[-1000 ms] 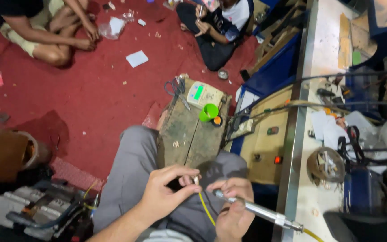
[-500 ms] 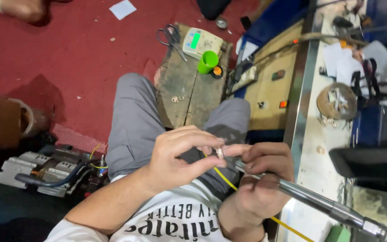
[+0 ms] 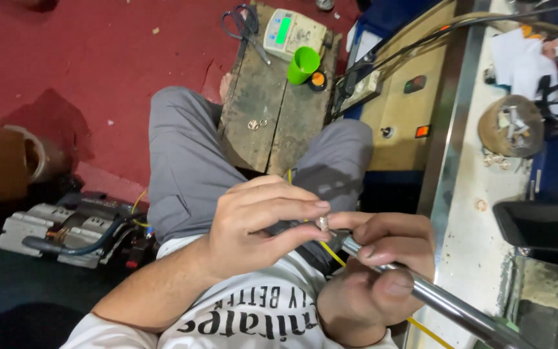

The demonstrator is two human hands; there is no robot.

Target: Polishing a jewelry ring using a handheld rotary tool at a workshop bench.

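My left hand (image 3: pixel 259 223) pinches a small metal ring (image 3: pixel 323 223) between thumb and fingers, right at the tip of a long silver metal rod tool (image 3: pixel 434 300). My right hand (image 3: pixel 372 271) grips that rod, which runs out toward the lower right. A thin yellow wire (image 3: pixel 334 254) hangs below the hands. Both hands sit over my lap in grey trousers (image 3: pixel 185 168), close to my white printed shirt.
A worn wooden block (image 3: pixel 263 116) stands between my knees with two small rings, scissors (image 3: pixel 247 26), a small digital scale (image 3: pixel 289 32) and a green cup (image 3: pixel 303 64). A yellow control box (image 3: pixel 398 123) and a metal bench (image 3: pixel 479 226) lie right; a grey machine (image 3: pixel 72 226) left.
The view has dropped and closed in on my hands. Both hands rose toward my chest and came together on the small ring at the rod's tip. The people on the red floor left the view.
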